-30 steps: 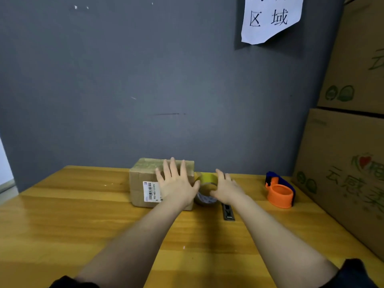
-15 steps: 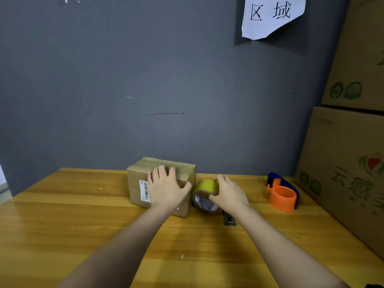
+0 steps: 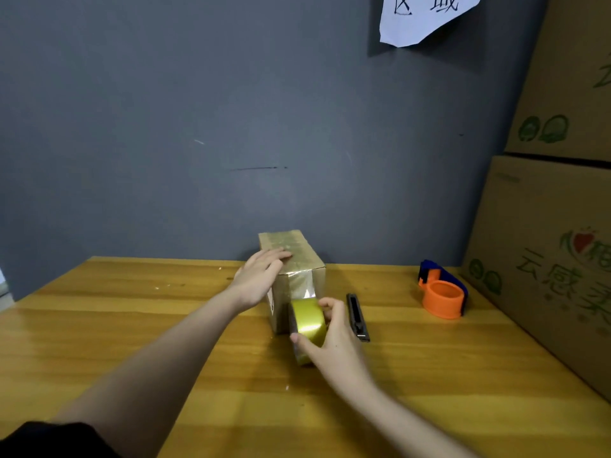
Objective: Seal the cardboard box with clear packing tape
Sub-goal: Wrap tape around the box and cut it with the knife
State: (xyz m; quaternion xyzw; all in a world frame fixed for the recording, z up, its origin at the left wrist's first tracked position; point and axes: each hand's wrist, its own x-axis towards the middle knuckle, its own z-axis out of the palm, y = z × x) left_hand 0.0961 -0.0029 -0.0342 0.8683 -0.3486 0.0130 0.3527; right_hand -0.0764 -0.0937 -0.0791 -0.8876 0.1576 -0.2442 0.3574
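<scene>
Now the box on the table is turned end-on since a second ago; left hand spread flat on top, right hand grips tape roll, strip seemingly running down the near end.

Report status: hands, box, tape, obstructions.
Left hand flat on cardboard box. Right hand grips tape roll, strip running down box's near face. Black cutter lies just right, apart.
</scene>
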